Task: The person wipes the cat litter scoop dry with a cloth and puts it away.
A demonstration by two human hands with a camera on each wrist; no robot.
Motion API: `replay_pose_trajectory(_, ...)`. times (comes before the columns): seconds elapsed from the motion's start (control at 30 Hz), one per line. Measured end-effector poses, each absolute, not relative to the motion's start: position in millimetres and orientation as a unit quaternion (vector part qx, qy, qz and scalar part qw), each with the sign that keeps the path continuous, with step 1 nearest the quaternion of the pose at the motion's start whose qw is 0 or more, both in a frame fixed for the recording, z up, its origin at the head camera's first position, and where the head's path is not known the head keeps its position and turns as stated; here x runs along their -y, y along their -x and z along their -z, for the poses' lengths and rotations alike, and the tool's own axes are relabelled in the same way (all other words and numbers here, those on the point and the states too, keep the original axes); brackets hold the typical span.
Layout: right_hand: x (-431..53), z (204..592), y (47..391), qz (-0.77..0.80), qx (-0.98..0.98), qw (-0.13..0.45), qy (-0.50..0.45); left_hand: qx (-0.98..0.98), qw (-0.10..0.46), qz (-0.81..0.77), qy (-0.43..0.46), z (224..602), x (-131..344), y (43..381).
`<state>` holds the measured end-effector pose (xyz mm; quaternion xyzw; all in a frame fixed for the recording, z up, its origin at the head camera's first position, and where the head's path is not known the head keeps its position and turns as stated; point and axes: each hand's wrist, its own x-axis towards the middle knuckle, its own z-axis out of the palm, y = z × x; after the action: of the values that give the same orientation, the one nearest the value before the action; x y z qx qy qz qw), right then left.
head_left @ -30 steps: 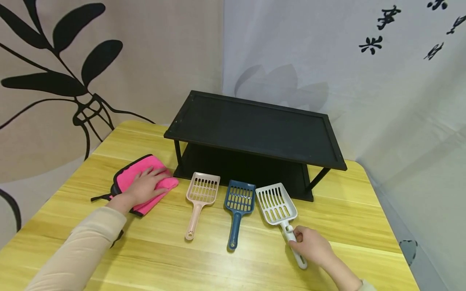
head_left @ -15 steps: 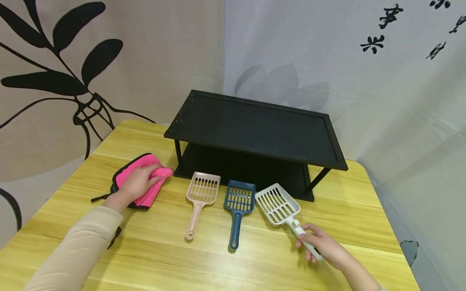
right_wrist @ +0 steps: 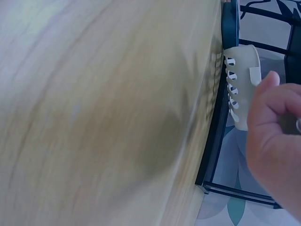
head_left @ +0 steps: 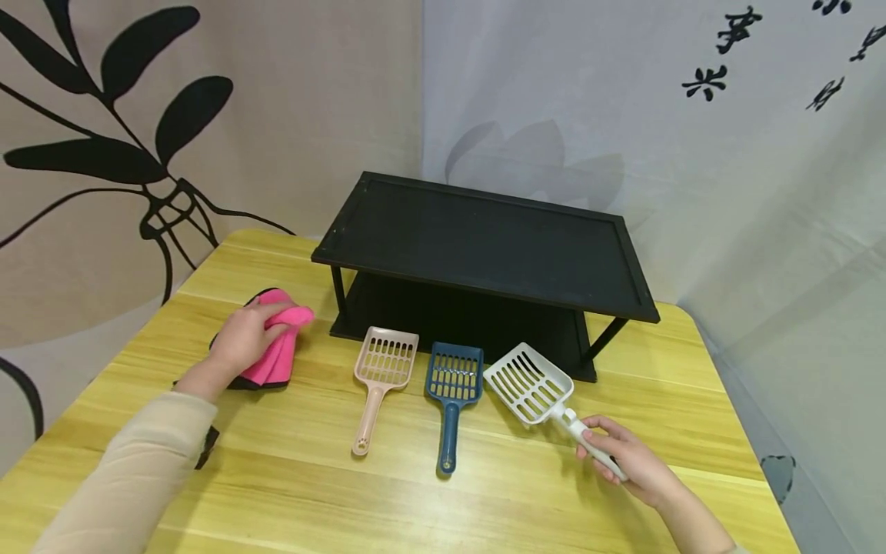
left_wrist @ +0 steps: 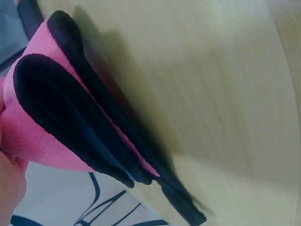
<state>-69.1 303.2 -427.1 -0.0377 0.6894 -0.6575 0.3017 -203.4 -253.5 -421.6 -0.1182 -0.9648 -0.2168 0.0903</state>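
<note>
Shifting at both hands, head view: white scoop [head_left: 559,414] has turned, handle [head_left: 611,465] further right than a second ago, scooping end by the black rack [head_left: 477,238]; pink cloth [head_left: 278,355] pulled left, more bunched. Reads as both being picked up. Right hand [head_left: 633,458] clamped on handle, thumb on top; left hand [head_left: 244,336] pinching cloth. Left wrist: cloth folded, fingers mostly out of frame. Right wrist: fingers curled; scoop looks just off the table [right_wrist: 94,94].
</note>
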Motion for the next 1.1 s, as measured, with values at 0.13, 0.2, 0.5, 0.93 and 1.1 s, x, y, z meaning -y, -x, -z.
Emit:
replay_pose_trajectory(0.13,-304,425,70,0.67,-0.679,0.297,0.043,0.964,0.092,0.224,0.113,412,254,200)
replay_pose_trajectory(0.2,-304,423,71,0.675,-0.674,0.297,0.047,0.963,0.093,0.227,0.111,408,253,197)
replay_pose_trajectory(0.5,-305,416,73,0.686,-0.658,0.304,0.061,0.956,0.127,0.231,0.129,390,244,187)
replay_pose_trajectory(0.93,-294,406,73,0.695,-0.647,0.301,0.088,0.947,0.137,0.234,0.174,369,207,181)
replay_pose_trajectory(1.1,-287,403,74,0.69,-0.652,0.302,0.086,0.934,0.142,0.251,0.209,365,189,180)
